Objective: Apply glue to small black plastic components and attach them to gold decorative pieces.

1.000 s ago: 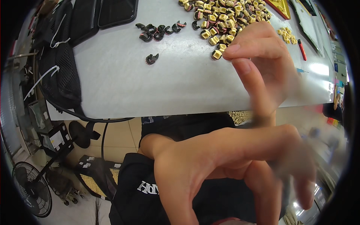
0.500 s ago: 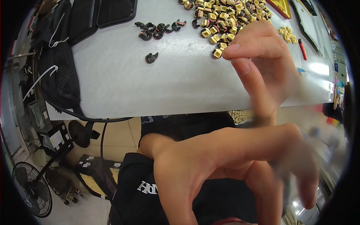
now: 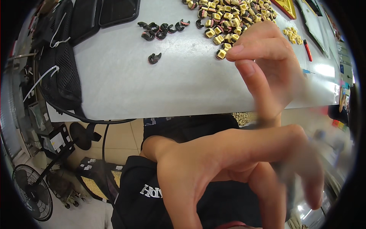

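My right hand (image 3: 263,68) is raised over the table's right part, thumb and index fingertips pinched together. Whatever may be between them is too small to make out. Behind its fingertips lies the near edge of a pile of small cream-and-black blocks (image 3: 228,23), some with pink bumpy edges. Close to the camera, my left hand (image 3: 225,160) is held below the table edge, its fingers curved and apart with nothing visible in them. Its far fingers are smeared. Small black curved pieces (image 3: 154,32) lie left of the pile, and a single black curved piece (image 3: 154,58) sits nearer me.
Two dark flat devices (image 3: 119,13) and a black mesh pouch (image 3: 61,80) with a cable occupy the left of the table (image 3: 152,95). Small yellow pieces (image 3: 292,35), a red pen (image 3: 307,50) and a yellow tray (image 3: 286,7) lie right. A fan (image 3: 32,192) stands lower left.
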